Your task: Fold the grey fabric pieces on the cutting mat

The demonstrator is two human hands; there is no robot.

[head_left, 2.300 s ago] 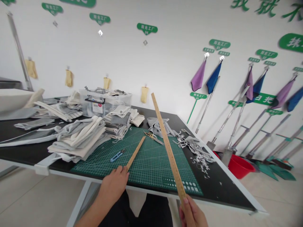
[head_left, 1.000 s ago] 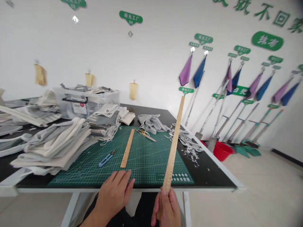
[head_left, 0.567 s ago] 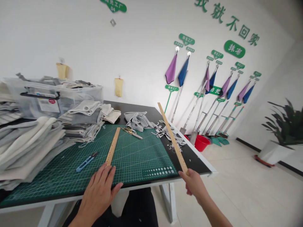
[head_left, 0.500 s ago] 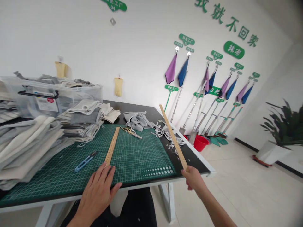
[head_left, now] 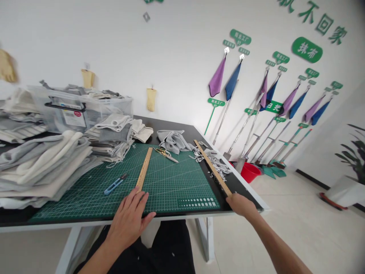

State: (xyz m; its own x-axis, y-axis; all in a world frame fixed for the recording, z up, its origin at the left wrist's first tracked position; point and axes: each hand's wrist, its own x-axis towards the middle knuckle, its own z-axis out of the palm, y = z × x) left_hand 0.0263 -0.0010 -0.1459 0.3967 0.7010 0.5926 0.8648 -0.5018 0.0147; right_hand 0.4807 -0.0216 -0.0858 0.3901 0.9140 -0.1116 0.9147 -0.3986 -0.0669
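Observation:
My left hand (head_left: 129,215) lies flat at the front edge of the green cutting mat (head_left: 171,182), fingers stretched out and touching the near end of a wooden ruler (head_left: 144,167). Past that ruler's far end are gold-handled scissors (head_left: 167,155). Blue thread snips (head_left: 115,184) rest on the mat to its left. My right hand (head_left: 242,205) is closed around the near end of a second wooden ruler (head_left: 212,167), held low over the mat's right side and the pale fabric scraps (head_left: 218,165). Whether this ruler touches the table, I cannot tell.
Tall stacks of folded grey and cream cloth (head_left: 48,167) stand at left, before a clear plastic box (head_left: 108,108) full of fabric. A crumpled grey cloth (head_left: 174,140) lies behind the scissors. On the floor at right are a red bucket (head_left: 250,172) and several long-handled tools.
My right hand has lowered its ruler, whose far end has dropped towards the scraps. My left hand stays on the other ruler. The whole view has shifted a little to the left.

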